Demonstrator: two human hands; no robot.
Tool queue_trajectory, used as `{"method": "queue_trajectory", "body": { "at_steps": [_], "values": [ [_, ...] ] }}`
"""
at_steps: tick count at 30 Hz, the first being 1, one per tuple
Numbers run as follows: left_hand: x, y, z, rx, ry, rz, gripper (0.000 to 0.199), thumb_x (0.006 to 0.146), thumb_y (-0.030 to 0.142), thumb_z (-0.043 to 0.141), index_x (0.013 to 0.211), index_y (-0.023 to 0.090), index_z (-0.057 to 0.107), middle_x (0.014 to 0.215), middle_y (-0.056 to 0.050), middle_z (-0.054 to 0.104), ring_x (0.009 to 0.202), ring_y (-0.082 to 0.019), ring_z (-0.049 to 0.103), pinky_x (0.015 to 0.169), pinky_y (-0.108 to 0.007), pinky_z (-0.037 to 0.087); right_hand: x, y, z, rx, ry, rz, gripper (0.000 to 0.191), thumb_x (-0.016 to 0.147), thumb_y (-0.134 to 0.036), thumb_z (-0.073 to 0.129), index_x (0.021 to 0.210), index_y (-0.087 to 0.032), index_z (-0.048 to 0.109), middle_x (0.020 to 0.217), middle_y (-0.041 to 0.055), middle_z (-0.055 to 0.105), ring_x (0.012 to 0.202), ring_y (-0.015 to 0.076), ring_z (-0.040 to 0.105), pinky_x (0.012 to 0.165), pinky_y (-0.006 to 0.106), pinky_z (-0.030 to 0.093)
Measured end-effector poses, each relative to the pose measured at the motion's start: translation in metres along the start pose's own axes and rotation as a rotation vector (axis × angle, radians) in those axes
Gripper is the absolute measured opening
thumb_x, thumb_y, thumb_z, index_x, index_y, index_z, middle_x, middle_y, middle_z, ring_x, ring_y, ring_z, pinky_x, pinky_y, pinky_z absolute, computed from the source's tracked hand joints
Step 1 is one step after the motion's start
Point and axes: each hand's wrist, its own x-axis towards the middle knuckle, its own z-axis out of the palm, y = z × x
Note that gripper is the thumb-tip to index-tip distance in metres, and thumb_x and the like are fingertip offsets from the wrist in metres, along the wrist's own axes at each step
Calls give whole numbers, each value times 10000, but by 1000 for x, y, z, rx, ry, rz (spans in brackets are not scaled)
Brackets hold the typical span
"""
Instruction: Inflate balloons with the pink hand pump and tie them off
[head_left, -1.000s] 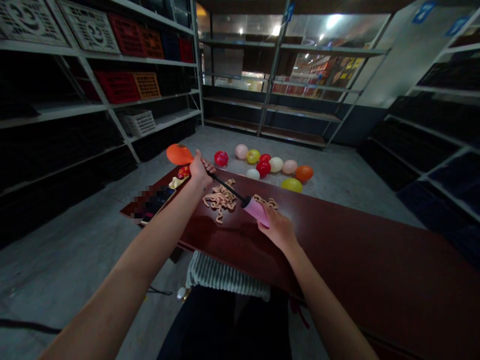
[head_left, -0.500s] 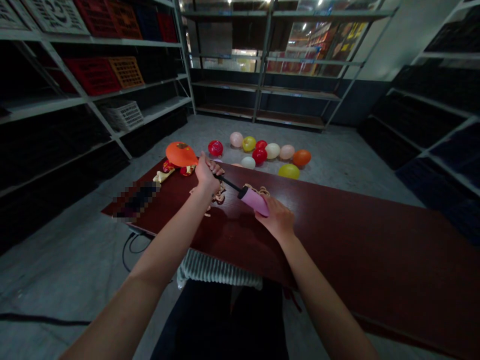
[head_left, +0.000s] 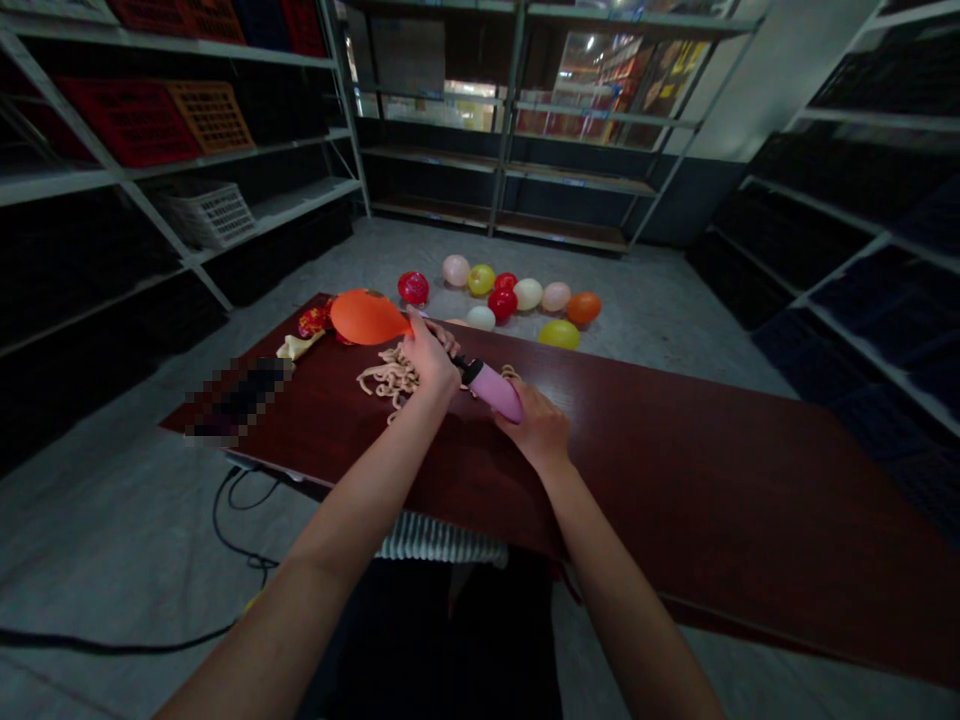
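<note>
An orange balloon (head_left: 367,317), partly inflated, points left from my left hand (head_left: 433,352). The fingers of that hand are closed around the balloon's neck at the tip of a hand pump. Pink with a black end, the balloon pump (head_left: 495,390) has its barrel wrapped by my right hand (head_left: 536,425). Little of the pump's black rod shows between the two hands. Beneath my left hand, a heap of beige string-like pieces (head_left: 390,375) lies on the dark red table (head_left: 675,470). The balloon's neck is mostly hidden by my fingers.
A cream uninflated balloon (head_left: 298,346) and red patterned balloons (head_left: 315,318) lie at the table's left end, near a blurred dark object (head_left: 244,398). Several inflated balloons (head_left: 502,303) rest on the floor beyond. Shelves with crates (head_left: 214,215) stand left; black cables (head_left: 240,540) run along the floor.
My hands have come closer together, and the pump's black rod has slid into the pink barrel. The orange balloon looks a little larger. The whole view has shifted slightly.
</note>
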Motion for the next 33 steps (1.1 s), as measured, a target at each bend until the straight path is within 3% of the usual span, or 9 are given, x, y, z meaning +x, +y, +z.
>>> {"method": "queue_trajectory", "body": {
  "at_steps": [6,15,19,26,33],
  "values": [
    [19,19,-14,43,-8,-63,547,951,610,591,656,204,376,463,78,299,339,-63,278,336,-207,186,2,-7,0,-31,-41,-43,538,843,-368,723,1354,-239,614,1264,71,735,994,252,731,779,319,561],
    [69,98,-34,29,55,-16,512,988,542,571,678,201,347,495,80,303,349,-50,284,356,-189,214,4,-16,0,-48,-75,-121,487,877,-404,704,1332,-243,646,1140,90,766,920,241,725,766,315,547],
    [82,120,-39,15,52,-9,508,975,518,609,674,207,342,506,75,312,351,-53,284,364,-199,235,4,-20,4,-46,-71,-153,481,895,-429,687,1332,-234,642,1105,77,773,894,229,724,754,303,531],
    [66,105,-27,-3,-6,30,529,961,493,638,638,203,336,501,71,277,369,-69,288,383,-210,280,1,-17,3,-6,-20,-90,487,856,-393,723,1309,-225,654,1119,78,775,932,247,736,774,326,543],
    [29,53,-5,39,-76,-32,547,979,498,607,610,199,335,476,71,270,359,-69,283,378,-219,268,3,-13,7,50,-22,-1,523,852,-413,705,1330,-214,632,1245,84,741,1002,259,737,825,349,567]
  ]
}}
